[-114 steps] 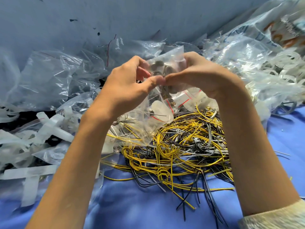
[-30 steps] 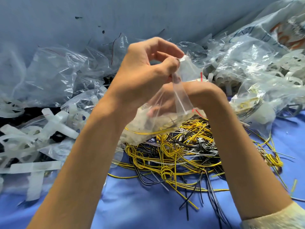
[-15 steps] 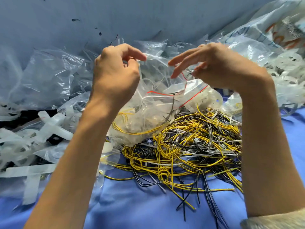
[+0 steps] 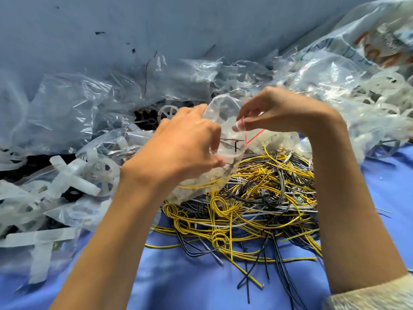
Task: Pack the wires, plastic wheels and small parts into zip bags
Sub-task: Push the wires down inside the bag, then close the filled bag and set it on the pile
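So the left hand (image 4: 183,151) grips the mouth of a clear zip bag (image 4: 220,108), and the right hand (image 4: 279,110) pinches its red-striped edge. Right below there's a tangle of yellow, black and white wires (image 4: 257,198) on blue cloth (image 4: 201,278), with white wheels (image 4: 168,111) and crumpled bags (image 4: 89,104) heaped behind.

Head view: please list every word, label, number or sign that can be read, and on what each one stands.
No text can be read in this view.
Large plastic sack, top right: orange and blue print, too blurred to read.
Zip bag held by the left hand and the right hand: only a red seal line, no letters.
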The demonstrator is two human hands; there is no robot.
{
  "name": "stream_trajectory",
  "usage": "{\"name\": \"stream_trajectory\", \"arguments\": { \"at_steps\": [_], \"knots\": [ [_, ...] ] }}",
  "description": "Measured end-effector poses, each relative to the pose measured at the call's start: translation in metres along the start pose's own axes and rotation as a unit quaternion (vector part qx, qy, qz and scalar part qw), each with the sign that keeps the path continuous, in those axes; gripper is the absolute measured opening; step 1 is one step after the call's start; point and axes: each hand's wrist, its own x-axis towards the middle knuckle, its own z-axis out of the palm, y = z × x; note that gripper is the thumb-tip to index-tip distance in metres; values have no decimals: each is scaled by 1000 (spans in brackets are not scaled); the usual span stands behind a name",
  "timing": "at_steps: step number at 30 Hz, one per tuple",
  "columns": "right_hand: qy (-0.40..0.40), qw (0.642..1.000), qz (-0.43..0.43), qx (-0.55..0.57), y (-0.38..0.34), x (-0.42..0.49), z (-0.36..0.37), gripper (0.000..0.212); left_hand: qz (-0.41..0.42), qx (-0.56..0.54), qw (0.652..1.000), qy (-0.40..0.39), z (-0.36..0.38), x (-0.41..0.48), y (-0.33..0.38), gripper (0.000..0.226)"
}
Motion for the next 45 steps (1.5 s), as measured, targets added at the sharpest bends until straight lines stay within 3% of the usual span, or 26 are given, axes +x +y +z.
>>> {"name": "stream_trajectory", "arguments": {
  "at_steps": [3,5,10,13,15,18,21,23,25,27,30,34,36,40,45],
  "knots": [
    [-58,997,-1,48,-2,-2,-1,22,12,-37,999,-21,3,1,-9,39],
    [-87,991,-14,105,-6,-4,1,16,45,-74,996,-35,3,0,-14,41],
    [-127,936,-89,317,-15,-14,-3,8,89,-201,975,37,-16,-9,-23,41],
    [-111,875,-142,450,-19,-20,-9,10,121,-389,912,47,-32,-20,-25,10],
    [-95,850,-170,490,-20,-21,-11,14,158,-480,862,45,-40,-26,-19,7],
    [-110,860,-166,469,-21,-20,-11,26,164,-550,819,-10,-40,-27,-18,16],
    [-153,920,-93,348,-15,-13,-3,47,92,-479,864,-127,-28,-24,-31,12],
    [-159,952,-28,261,-7,-7,2,46,27,-414,894,-168,-18,-19,-40,22],
    [-143,966,18,214,-2,-1,6,33,-17,-325,937,-127,-10,-13,-46,21],
    [-117,971,28,209,0,1,8,34,-33,-240,969,-55,-6,-9,-55,25],
    [-75,970,19,229,-1,1,7,40,-48,-242,969,-3,-5,-7,-71,33],
    [-48,973,-5,226,-1,3,8,39,-95,-252,963,-9,-7,-13,-89,51],
    [-36,969,-22,243,-5,4,9,38,-103,-257,960,47,-9,-14,-93,54],
    [-19,961,-44,272,-7,6,9,35,-91,-228,949,196,-9,-8,-87,33],
    [-43,966,-27,255,4,3,10,27,-106,-249,948,164,-3,-3,-86,15]
  ]
}}
